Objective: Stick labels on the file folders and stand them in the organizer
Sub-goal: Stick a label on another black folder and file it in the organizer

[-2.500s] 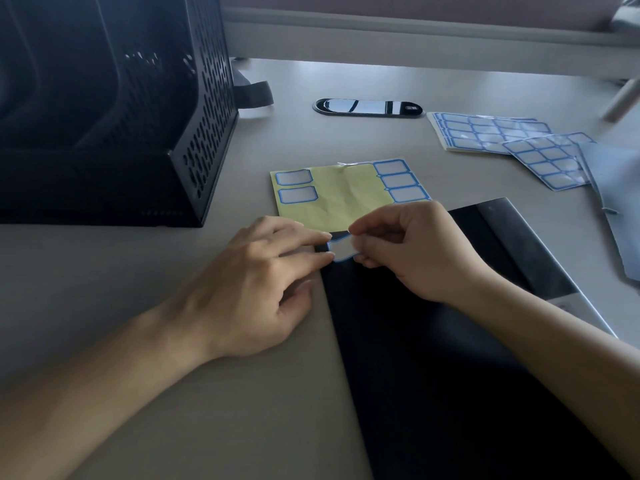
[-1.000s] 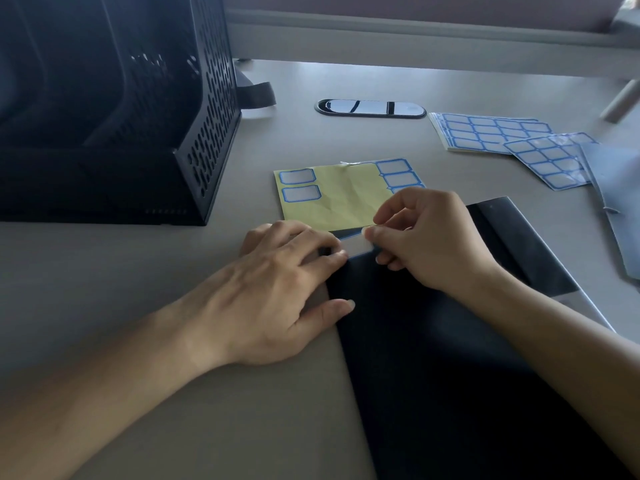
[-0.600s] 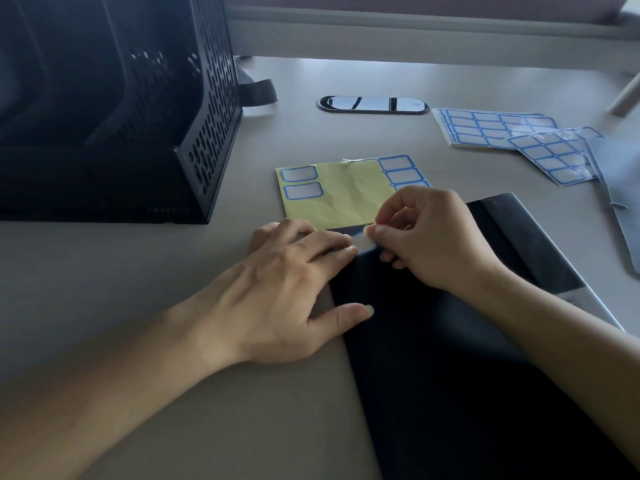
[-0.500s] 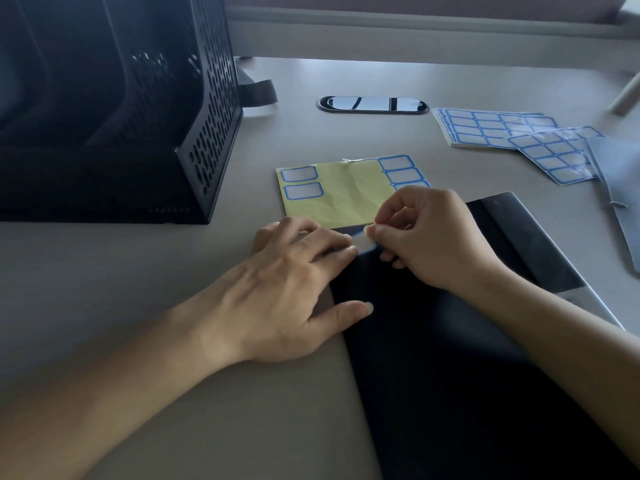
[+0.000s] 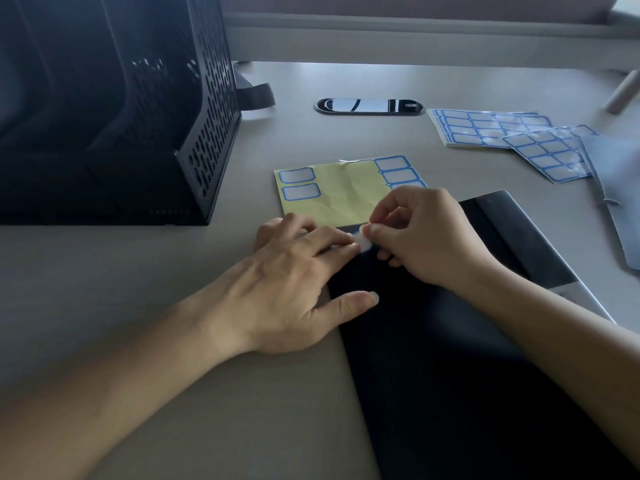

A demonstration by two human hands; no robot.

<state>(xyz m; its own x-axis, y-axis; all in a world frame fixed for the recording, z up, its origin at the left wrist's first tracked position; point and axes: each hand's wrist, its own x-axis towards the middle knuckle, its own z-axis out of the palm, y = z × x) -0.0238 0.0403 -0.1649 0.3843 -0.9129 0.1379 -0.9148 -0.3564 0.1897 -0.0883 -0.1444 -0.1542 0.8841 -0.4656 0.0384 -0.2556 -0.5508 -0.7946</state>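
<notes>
Label, seemingly in right-hand grip

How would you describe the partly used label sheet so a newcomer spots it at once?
Start at the black perforated file organizer, far left. Just right of its front corner lies a flat yellow backing sheet. Unlike the full blue-bordered label sheets farther right, it is mostly bare yellow, with two labels at its left edge and a few at its right.
</notes>
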